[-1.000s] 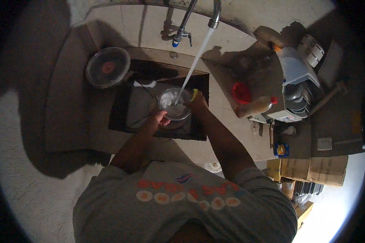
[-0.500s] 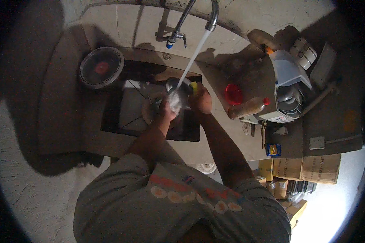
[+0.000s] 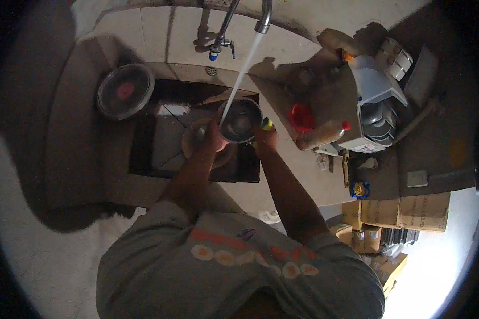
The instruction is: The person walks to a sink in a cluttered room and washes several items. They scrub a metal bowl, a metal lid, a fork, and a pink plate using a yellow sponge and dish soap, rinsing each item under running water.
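A round metal bowl [image 3: 241,120] is held over the dark sink [image 3: 143,166], its inside facing up toward me. My left hand [image 3: 214,139] grips the bowl's left edge, with most of the fingers hidden. Pinched in my right hand [image 3: 267,138] is a yellow-green sponge [image 3: 267,124], close against the bowl's right side. From the metal spout [image 3: 263,24], a stream of water [image 3: 241,77] falls onto the bowl's left edge beside my left hand. Below my left wrist, a wide round dish [image 3: 192,139] rests in the sink, partly covered by my arm.
A round dark lid or pan [image 3: 125,91] lies left of the sink. On the right counter are a red bowl [image 3: 302,117], a lying bottle [image 3: 324,135] and a rack of dishes [image 3: 379,127]. A small tap [image 3: 216,52] juts from the wall; cardboard boxes [image 3: 399,213] stand lower right.
The bowl has turned so its round inside shows, and water now falls at its left edge instead of splashing over my left hand. My right hand has shifted slightly, with the sponge more exposed.
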The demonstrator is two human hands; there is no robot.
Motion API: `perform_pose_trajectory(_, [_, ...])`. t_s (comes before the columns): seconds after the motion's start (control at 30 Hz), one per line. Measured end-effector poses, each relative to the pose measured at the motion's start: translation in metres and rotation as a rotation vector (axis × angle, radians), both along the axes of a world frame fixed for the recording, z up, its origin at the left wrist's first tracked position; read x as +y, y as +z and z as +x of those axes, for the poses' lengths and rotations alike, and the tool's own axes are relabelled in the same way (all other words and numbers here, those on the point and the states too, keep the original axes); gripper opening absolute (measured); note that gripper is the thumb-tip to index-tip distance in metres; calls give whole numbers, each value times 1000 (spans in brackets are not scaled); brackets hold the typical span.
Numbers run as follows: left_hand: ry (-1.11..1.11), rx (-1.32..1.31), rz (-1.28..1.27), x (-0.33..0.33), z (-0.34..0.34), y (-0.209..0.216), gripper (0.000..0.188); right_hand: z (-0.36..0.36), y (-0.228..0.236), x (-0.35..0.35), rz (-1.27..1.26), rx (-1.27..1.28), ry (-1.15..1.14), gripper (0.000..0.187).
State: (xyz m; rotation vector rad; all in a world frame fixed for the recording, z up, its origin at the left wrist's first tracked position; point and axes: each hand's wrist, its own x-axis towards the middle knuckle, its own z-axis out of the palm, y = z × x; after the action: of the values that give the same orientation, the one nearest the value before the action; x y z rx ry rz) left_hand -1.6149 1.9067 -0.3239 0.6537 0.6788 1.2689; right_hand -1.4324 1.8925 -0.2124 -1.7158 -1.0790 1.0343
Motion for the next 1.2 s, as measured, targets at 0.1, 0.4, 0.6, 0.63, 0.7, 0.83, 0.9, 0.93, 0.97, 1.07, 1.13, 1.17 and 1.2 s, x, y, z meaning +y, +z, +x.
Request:
perform_pose_trajectory(0.1, [-47,751,298,-42,-23,26,64,8,-27,-3,-84,120,20,30])
perform_pose_trajectory(0.4, [91,-72,-482,-47,-24,30,60,-55,-58,27,256,-655,839,48])
perform_pose_trajectory(0.6, [215,147,-498,-45,-49,8,64,-84,-59,5,214,-939,1011,58])
perform_pose_trajectory(0.63, [290,168,-492,-44,-53,12,65,-79,-56,7,237,-912,938,59])
perform_pose_trajectory(0.7, [237,222,-542,-45,-56,16,66,-79,-59,9,378,-904,795,56])
perform_pose_trajectory(0.83, [196,276,-471,-50,-40,40,65,-100,-85,29,522,-1297,1002,60])
perform_pose_trajectory(0.9, [157,229,-375,-39,-61,1,64,-114,-84,28,437,-1343,1197,60])
perform_pose_trajectory(0.93, [119,208,-326,-36,-64,-3,64,-109,-87,33,304,-1120,1280,57])
perform_pose_trajectory(0.97, [183,253,-364,-37,-64,-8,69,-103,-91,36,174,-892,1343,55])
perform_pose_trajectory(1.07, [284,341,-468,-47,-55,17,80,-79,-84,30,386,-972,919,46])
perform_pose_trajectory(1.13, [280,330,-524,-57,-56,23,81,-90,-27,27,248,-806,760,43])
perform_pose_trajectory(1.17, [276,299,-539,-56,-56,22,81,-97,0,26,122,-682,690,41])
perform_pose_trajectory(1.2, [257,274,-548,-51,-52,21,81,-99,-2,26,156,-737,730,40])
